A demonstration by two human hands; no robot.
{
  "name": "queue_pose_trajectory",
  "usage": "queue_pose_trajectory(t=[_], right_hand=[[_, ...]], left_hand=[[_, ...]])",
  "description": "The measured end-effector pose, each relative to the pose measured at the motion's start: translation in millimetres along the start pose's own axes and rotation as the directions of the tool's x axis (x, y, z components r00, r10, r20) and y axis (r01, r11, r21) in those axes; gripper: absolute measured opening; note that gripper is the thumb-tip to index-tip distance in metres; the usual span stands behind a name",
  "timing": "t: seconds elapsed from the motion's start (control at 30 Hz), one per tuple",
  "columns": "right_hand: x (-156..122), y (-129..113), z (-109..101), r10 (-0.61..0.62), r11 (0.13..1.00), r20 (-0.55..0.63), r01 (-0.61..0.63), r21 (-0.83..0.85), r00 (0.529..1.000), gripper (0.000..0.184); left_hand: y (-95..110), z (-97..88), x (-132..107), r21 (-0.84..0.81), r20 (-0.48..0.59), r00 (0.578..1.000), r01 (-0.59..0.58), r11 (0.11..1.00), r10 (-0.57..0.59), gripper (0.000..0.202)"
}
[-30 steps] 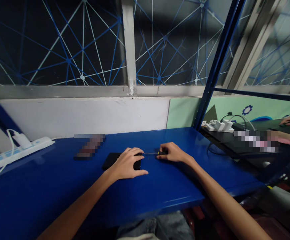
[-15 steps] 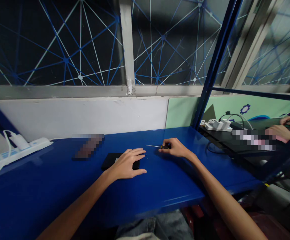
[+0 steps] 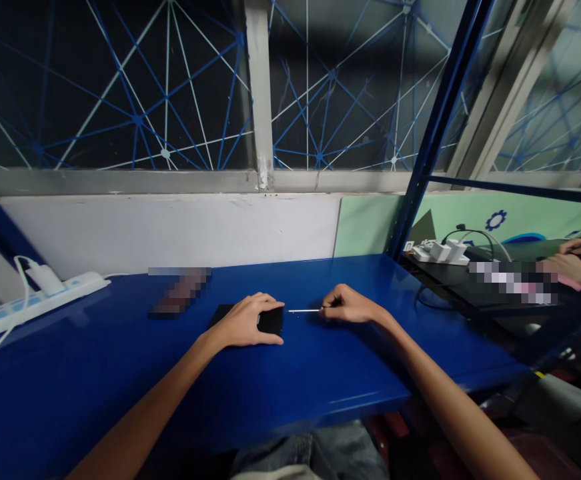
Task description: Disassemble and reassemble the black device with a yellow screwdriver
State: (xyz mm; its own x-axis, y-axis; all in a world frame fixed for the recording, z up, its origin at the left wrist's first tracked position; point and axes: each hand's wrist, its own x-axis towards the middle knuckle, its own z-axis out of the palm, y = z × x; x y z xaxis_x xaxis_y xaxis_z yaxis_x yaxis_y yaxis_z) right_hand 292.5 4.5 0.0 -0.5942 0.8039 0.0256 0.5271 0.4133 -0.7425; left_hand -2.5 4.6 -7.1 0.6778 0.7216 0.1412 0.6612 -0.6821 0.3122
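A flat black device (image 3: 270, 321) lies on the blue table (image 3: 290, 380) in front of me. My left hand (image 3: 244, 321) rests on top of it, fingers curled down over its upper side and thumb along its near edge. My right hand (image 3: 350, 305) pinches a thin screwdriver (image 3: 306, 310) by its handle. The metal shaft lies nearly level and points left, with its tip at the device's right edge.
A white power strip (image 3: 35, 301) with a plugged-in charger lies at the far left against the wall. A blurred dark object (image 3: 177, 293) sits behind the device. Beyond a blue post (image 3: 435, 133), another person's hands (image 3: 577, 257) work at a neighbouring desk with chargers and cables.
The screwdriver was lifted up and back, away from the device, then came down again with its tip at the device's right edge. My left hand's fingers curled tighter onto the device.
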Motion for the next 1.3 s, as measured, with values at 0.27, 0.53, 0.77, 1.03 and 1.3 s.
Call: queue_pose_trajectory(t=[0.27,0.53,0.77,1.03,1.3], right_hand=[[4,-6,13,0.040,0.999,0.079,-0.039,-0.019,0.996,0.019],[3,-6,11,0.048,0.999,0.082,-0.046,-0.025,0.995,0.019],[4,-6,11,0.050,0.998,0.091,-0.047,-0.033,0.995,0.019],[4,-3,11,0.036,0.999,0.098,-0.034,-0.019,0.995,0.019],[4,-3,11,0.010,1.000,0.109,-0.010,0.005,0.994,0.026]], left_hand=[[0,3.8,1,0.002,-0.035,0.999,-0.012,1.000,0.012,0.076],[1,2.2,1,0.006,-0.023,1.000,0.004,1.000,-0.004,0.076],[2,1.6,0,0.007,-0.018,1.000,0.010,1.000,-0.010,0.076],[2,2.2,1,0.002,-0.015,1.000,0.006,1.000,-0.005,0.076],[0,3.0,1,-0.001,-0.027,1.000,-0.002,1.000,0.002,0.076]])
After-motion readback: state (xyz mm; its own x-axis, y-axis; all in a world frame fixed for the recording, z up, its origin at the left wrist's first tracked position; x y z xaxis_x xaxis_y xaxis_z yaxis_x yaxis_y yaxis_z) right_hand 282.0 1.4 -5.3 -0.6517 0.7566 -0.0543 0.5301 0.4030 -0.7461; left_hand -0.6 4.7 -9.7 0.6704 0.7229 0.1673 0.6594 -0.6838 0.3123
